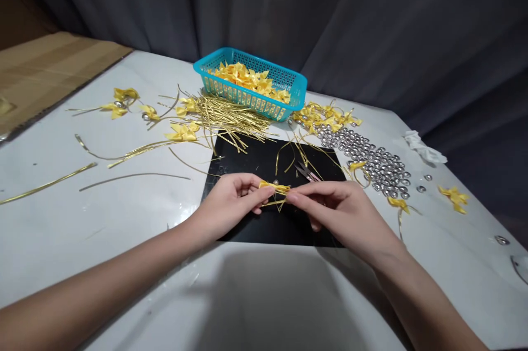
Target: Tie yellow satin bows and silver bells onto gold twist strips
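Between my two hands, above the black mat (247, 227), is a yellow ribbon bow (280, 188) with thin gold ties hanging below it. My left hand (237, 197) pinches the bow's left end between thumb and fingers. At its right end, the thumb and forefinger of my right hand (334, 202) close on the bow. A small silvery bead seems to show at the bow's top. Just beyond my right hand, a pair of small dark-tipped scissors or nippers (306, 171) lies on the mat, its handles partly hidden by that hand.
A blue basket (249, 99) of yellow ribbon bows stands at the back. Before it lies a pile of gold twist ties (231, 115). Silver beads (371, 161) spread to the right, near a crumpled white cloth (424, 147). A cardboard sheet (53, 76) lies far left.
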`<state>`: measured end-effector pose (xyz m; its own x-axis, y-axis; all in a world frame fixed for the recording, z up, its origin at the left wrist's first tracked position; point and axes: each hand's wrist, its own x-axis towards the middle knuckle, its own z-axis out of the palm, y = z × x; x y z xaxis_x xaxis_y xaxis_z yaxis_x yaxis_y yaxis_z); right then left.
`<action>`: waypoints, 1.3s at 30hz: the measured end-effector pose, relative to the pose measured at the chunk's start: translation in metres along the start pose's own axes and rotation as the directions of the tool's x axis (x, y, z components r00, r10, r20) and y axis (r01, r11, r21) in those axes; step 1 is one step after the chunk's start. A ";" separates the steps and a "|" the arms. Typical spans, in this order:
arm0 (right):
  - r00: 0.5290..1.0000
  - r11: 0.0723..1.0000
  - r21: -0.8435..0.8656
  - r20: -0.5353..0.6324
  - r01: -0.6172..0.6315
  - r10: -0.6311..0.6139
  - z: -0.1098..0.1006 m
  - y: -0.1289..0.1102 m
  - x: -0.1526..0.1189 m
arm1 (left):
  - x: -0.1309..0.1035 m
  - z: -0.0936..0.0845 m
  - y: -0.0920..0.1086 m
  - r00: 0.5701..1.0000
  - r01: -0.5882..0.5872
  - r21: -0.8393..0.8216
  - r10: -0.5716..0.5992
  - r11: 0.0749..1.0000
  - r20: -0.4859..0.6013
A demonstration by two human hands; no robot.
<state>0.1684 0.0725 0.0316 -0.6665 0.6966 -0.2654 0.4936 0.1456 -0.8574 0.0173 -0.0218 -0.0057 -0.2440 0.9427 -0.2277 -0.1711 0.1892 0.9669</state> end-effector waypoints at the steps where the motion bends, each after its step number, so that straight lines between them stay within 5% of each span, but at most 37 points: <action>1: 0.999 0.999 -0.016 -0.043 0.029 -0.029 0.001 -0.001 -0.001 | 0.000 0.000 0.000 1.000 -0.001 -0.002 0.001 1.000 0.000; 7: 0.947 0.946 -0.192 -0.137 0.261 -0.289 0.004 -0.003 -0.005 | 0.000 0.000 0.000 1.000 0.012 -0.008 -0.012 1.000 0.000; 17: 0.871 0.793 -0.363 0.165 0.490 -0.462 -0.012 -0.006 -0.006 | 0.000 0.000 -0.005 0.999 -0.011 0.109 0.006 0.994 0.046; 23: 0.882 0.805 -0.366 0.129 0.467 -0.453 -0.005 -0.003 -0.003 | -0.004 0.003 -0.008 0.993 -0.033 0.228 0.007 0.973 0.115; 34: 0.876 0.811 -0.337 0.242 0.478 -0.416 0.000 0.004 0.000 | -0.005 0.003 -0.010 0.975 -0.109 0.361 0.030 0.926 0.218; 39: 0.938 0.959 -0.162 0.297 0.235 -0.179 0.003 0.002 0.001 | -0.005 0.003 -0.008 0.959 -0.119 0.363 0.012 0.924 0.284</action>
<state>0.1673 0.0716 0.0284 -0.8796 0.4185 -0.2261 0.4072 0.4166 -0.8128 0.0227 -0.0276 -0.0122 0.0351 0.9842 -0.1737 0.2179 0.1621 0.9624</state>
